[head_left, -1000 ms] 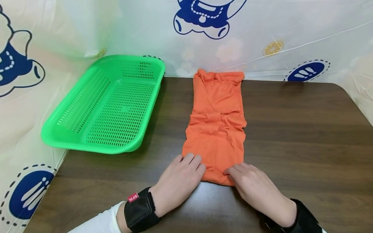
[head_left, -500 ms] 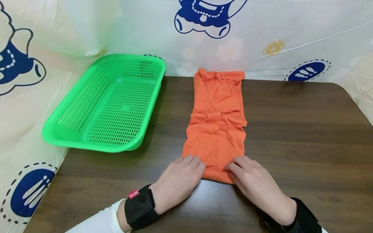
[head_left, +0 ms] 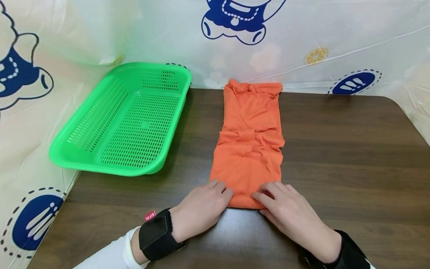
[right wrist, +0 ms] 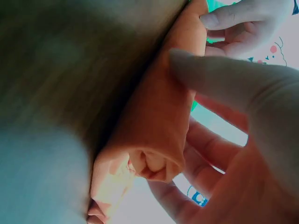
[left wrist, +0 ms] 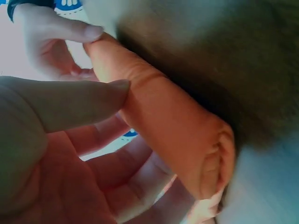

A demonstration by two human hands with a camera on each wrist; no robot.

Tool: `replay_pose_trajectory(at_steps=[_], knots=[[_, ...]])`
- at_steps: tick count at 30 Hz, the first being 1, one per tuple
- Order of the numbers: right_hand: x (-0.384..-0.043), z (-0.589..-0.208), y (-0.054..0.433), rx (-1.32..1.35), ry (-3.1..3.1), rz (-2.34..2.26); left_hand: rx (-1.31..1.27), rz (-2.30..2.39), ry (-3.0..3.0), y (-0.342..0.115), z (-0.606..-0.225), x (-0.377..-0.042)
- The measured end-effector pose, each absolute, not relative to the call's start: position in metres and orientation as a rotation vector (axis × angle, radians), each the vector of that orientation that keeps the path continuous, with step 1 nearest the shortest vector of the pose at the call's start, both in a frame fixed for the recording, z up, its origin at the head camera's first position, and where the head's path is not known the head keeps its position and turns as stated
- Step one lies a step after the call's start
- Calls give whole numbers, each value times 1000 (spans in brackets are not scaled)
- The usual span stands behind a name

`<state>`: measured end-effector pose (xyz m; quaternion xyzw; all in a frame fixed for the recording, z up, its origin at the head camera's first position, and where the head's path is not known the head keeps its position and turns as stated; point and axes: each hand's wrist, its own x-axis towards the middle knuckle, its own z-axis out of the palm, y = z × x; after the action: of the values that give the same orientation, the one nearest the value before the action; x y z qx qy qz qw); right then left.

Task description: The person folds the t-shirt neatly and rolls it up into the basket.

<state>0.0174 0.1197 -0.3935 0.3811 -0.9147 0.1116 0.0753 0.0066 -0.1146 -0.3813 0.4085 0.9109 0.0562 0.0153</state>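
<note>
In the wrist views a thick rolled edge (left wrist: 168, 126) is shown, folded layers exposed at its end; this is barely revealed by the head view, where the orange cloth (head_left: 248, 157) is seen as a long, creased strip laid on the dark wood-grained table (head_left: 352, 160), right of a perforated green plastic basket (head_left: 114, 170). The rolled edge is pinched by the left hand (head_left: 201, 209) and the right hand (head_left: 292, 213), thumbs set on one side, fingers curled on the other. Both hands are angled inward, black bands (head_left: 156, 235) worn at the wrists.
</note>
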Motion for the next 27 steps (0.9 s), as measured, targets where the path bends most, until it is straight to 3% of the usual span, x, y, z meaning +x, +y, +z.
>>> replay_pose_trajectory(at_steps=[27], knots=[[18, -397, 125, 1003, -2761, 493, 1278, 204, 2912, -113, -379, 8]])
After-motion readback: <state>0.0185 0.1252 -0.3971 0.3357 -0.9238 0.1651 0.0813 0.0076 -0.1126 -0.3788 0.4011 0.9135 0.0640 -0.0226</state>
